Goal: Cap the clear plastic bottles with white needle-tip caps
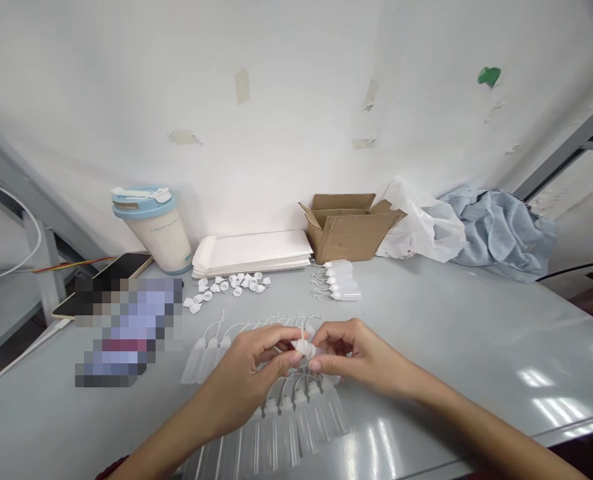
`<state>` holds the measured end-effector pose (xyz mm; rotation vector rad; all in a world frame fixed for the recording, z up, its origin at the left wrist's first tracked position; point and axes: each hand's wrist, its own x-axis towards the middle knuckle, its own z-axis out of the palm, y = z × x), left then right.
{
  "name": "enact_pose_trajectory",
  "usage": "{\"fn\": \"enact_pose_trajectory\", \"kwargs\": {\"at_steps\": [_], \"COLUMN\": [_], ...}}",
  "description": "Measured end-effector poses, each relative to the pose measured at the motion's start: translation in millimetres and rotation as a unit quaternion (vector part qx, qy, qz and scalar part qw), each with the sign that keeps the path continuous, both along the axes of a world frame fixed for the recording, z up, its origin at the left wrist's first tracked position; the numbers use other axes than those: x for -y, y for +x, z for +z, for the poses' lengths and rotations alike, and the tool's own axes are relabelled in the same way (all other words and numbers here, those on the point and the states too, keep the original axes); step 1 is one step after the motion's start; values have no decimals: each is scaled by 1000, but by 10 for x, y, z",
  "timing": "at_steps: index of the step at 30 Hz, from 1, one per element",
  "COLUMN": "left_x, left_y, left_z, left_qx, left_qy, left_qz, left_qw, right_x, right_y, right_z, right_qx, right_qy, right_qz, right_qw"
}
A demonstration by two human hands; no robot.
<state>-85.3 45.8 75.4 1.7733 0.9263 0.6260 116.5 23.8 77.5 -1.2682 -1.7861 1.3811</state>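
Between the fingertips of both hands is a small white plastic cap [305,347], partly covered by the fingers. My left hand [246,373] pinches it from the left side. From the right, my right hand [359,353] is closed at it with thumb and index finger. Beneath the hands lie two rows of clear plastic tubes with white caps and thin looped straps: a front row [289,437] and a back row [196,360] partly hidden by my left hand. Loose white caps [237,291] are scattered behind the rows.
Several capped tubes [345,291] lie before an open cardboard box [353,237]. A stack of white envelopes [256,250], a blue-lidded cup [159,233], a dark phone [109,283] and a blurred-out object [131,333] stand left. Rightward are a plastic bag [426,227] and blue cloth [501,230].
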Motion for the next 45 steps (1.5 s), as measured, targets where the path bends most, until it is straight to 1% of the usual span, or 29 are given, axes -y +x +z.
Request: {"fn": "enact_pose_trajectory", "kwargs": {"at_steps": [4,8,10,13,16,18,21,23,26,31,33,34,35,38,39,40,42,43,45], "left_x": [-13,-17,-15,-2,16,28,33,29,21,20,23,25,28,44,51,57,66,68,67], "left_y": [-24,-41,-36,-17,-8,-17,-37,-41,-29,-2,0,0,-2,-11,-14,-17,-22,-23,-19], "left_z": [-15,-50,-59,-56,-40,-34,-39,-41,-25,2,-15,-31,-52,-126,-146,-157,-151,-133,-78], "left_qx": [-17,-41,-51,-46,-23,-12,-5,0,3,-12,-30,-43,-54,-65,-59,-50,-34,-30,-30], "left_qy": [44,61,67,69,91,130,197,214,180,40,10,24,57,210,251,274,274,252,184], "left_qz": [-4,11,18,21,12,-2,-20,-19,-20,-8,-15,-24,-32,-46,-50,-53,-53,-49,-41], "left_qw": [999,997,996,996,995,991,980,977,983,999,999,999,996,974,965,959,960,966,982], "right_x": [0,7,7,9,21,29,27,20,13,28,35,36,35,17,9,1,-6,-5,8], "right_y": [2,9,14,12,-3,-11,-11,-8,-17,-53,-54,-51,-46,-24,-17,-11,-3,-2,-2], "right_z": [11,42,58,68,51,25,-28,-55,-66,-44,-42,-45,-50,-77,-88,-98,-111,-112,-102], "right_qx": [31,62,61,33,-10,-59,-141,-171,-185,-196,-182,-171,-159,-156,-163,-171,-183,-186,-186], "right_qy": [32,46,50,52,25,-9,-80,-111,-112,-109,-105,-104,-105,-120,-126,-130,-133,-132,-127], "right_qz": [16,2,-7,-15,-15,-4,20,28,22,27,24,24,24,28,29,30,34,36,40], "right_qw": [999,997,997,998,1000,998,987,979,976,974,977,980,981,980,978,976,973,973,973]}}
